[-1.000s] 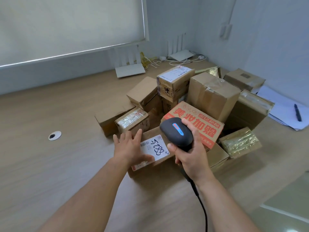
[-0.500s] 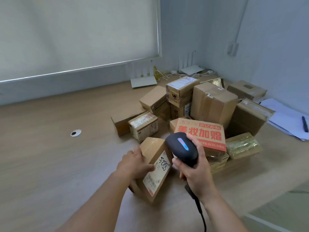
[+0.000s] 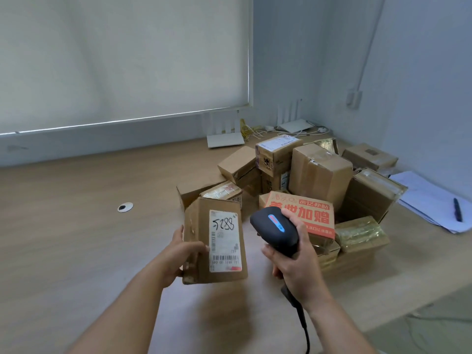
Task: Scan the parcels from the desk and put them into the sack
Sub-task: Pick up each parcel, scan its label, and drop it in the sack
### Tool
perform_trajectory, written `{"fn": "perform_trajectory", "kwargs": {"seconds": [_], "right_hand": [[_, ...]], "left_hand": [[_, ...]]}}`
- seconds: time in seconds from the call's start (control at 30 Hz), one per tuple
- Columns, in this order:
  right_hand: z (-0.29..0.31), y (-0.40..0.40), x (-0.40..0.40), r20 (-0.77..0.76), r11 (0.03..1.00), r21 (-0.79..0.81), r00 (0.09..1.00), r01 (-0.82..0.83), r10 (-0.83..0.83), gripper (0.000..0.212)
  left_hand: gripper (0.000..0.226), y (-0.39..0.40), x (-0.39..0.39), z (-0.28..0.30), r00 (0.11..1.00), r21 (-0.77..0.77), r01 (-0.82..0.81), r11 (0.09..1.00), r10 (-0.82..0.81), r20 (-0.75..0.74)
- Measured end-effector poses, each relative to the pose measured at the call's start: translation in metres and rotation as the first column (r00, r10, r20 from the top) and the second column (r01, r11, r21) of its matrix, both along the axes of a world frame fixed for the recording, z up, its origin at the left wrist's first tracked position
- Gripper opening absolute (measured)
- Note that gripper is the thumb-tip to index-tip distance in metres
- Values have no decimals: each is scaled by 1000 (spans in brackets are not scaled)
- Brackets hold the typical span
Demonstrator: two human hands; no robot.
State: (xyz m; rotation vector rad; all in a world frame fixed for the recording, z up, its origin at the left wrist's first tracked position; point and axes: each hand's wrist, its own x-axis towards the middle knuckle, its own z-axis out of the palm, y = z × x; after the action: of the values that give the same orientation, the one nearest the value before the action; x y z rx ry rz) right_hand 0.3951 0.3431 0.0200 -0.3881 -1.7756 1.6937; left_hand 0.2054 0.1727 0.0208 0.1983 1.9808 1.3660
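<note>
A small cardboard parcel [image 3: 215, 241] is held up off the desk [image 3: 76, 226] just left of the frame's centre, gripped along its left edge by the left hand [image 3: 178, 256], thumb curled over the front and the fingers tucked behind. Its white label [image 3: 224, 241] is turned toward the camera, with "5288" scrawled on it in black marker and a barcode near the bottom.

Just right of it, a black handheld scanner [image 3: 275, 229] is clutched by the right hand [image 3: 296, 264], fingers wrapped tight round the handle, and the cable [image 3: 302, 325] is seen trailing down to the bottom edge. The scanner's head is pretty much level with the parcel, a small gap left between them.

Behind, right of centre, the rest of the parcels [image 3: 319, 172] are piled up on the desk, an orange-topped box [image 3: 301, 213] sitting right behind the scanner. Papers [image 3: 431, 200] with a pen [image 3: 457, 209] are spotted at the right edge, and two white routers [image 3: 224, 139] at the back wall.
</note>
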Motion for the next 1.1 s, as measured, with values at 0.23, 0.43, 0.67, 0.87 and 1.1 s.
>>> {"fn": "perform_trajectory", "kwargs": {"seconds": [0.23, 0.43, 0.67, 0.87, 1.1], "right_hand": [[14, -26, 6, 19, 992, -28, 992, -126, 127, 70], [14, -55, 3, 31, 957, -81, 959, -279, 282, 74], [23, -77, 1, 24, 911, -109, 915, -397, 402, 76], [26, -89, 7, 25, 897, -101, 900, -430, 434, 75], [28, -91, 14, 10, 898, -83, 901, -432, 434, 75]], "left_hand": [[85, -37, 13, 11, 970, 219, -198, 956, 223, -98], [100, -70, 13, 30, 920, 321, -251, 913, 328, -214], [102, -92, 10, 46, 898, 351, -234, 907, 340, -279], [105, -104, 11, 51, 886, 350, -229, 908, 344, -311], [104, -109, 17, 51, 882, 335, -231, 913, 342, -325]]}}
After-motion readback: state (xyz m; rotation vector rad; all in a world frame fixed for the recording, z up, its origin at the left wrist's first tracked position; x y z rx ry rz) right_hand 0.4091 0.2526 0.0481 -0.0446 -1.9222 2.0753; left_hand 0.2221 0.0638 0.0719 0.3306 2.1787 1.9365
